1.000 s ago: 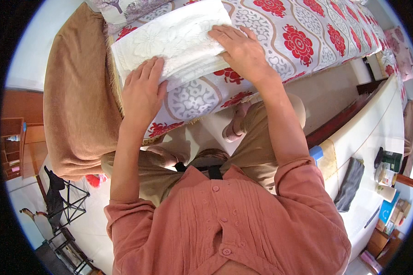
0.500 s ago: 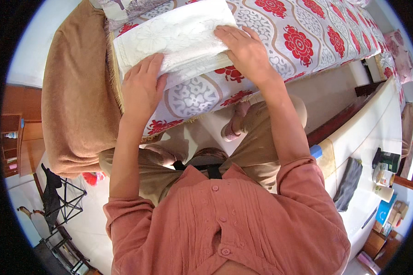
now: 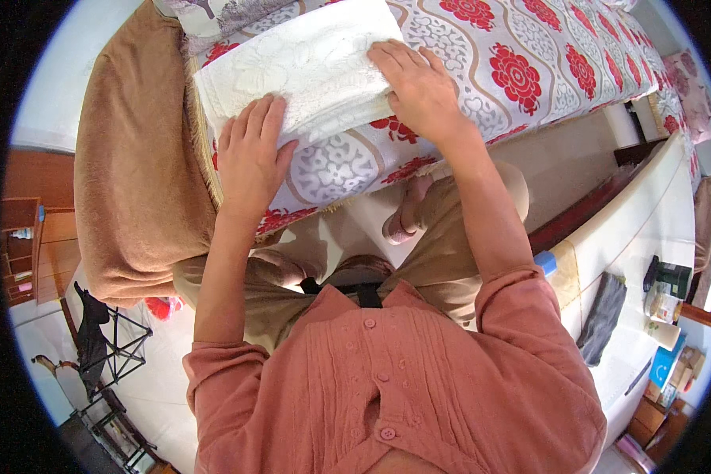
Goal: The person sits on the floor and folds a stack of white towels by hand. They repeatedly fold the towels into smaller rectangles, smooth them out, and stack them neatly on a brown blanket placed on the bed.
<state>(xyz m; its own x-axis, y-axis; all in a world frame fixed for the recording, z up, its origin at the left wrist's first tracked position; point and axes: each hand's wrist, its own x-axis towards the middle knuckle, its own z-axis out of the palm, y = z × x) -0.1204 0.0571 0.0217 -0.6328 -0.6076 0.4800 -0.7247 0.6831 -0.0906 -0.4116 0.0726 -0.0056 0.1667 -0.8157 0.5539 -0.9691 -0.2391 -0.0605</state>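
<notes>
A folded white towel (image 3: 300, 67) with a raised floral pattern lies on the sofa seat, over a red, grey and white patterned cover (image 3: 336, 167). My left hand (image 3: 253, 150) rests on its near left part, fingers stretched out and thumb apart. On the near right edge lies my right hand (image 3: 419, 87), fingers extended over the fabric and the thumb spread toward the near side. Neither hand grips the towel. Some of the near edge is hidden under my fingers.
A brown throw (image 3: 134, 174) covers the sofa arm at left, and a cushion (image 3: 221, 16) sits behind the towel. To the right stands a pale-topped table (image 3: 640, 213) with a dark folded cloth (image 3: 603, 316) and small containers. A black folding frame (image 3: 118, 340) stands at lower left.
The towel's near layer, which stuck out below the fold, now lies more even with the rest. My left hand has shifted slightly right, its fingers flatter; the right has barely moved.
</notes>
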